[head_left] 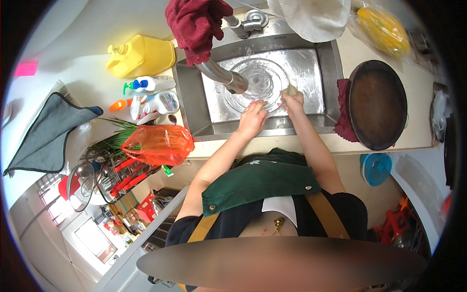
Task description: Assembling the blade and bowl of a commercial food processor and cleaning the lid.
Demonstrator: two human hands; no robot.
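1. Head view, the bowl: a clear round bowl (281,75) sits inside the steel sink (331,75), below and just right of the tap spout (217,73). Its middle looks rippled, perhaps with water.
2. Head view, left hand: the left hand (253,118) is at the bowl's near edge, fingers reaching toward the rim. I cannot tell whether it grips the glass or only rests there. For good control, it should steady the rim lightly, since wet glass is likely slippery.
3. Head view, right hand: the right hand (293,103) is closed around a pale pad (290,91) at the bowl's right side — sponge or folded cloth, I cannot tell which. Working well here likely means keeping the pad flat against the glass and following the curve with even pressure.
4. Head view, clearance: the spout hangs close over the bowl's left part, so any lifting or turning is best done away from it — a knock could chip the rim. The dark round pan (378,104) on the tabletop (419,104) to the right lies well apart.
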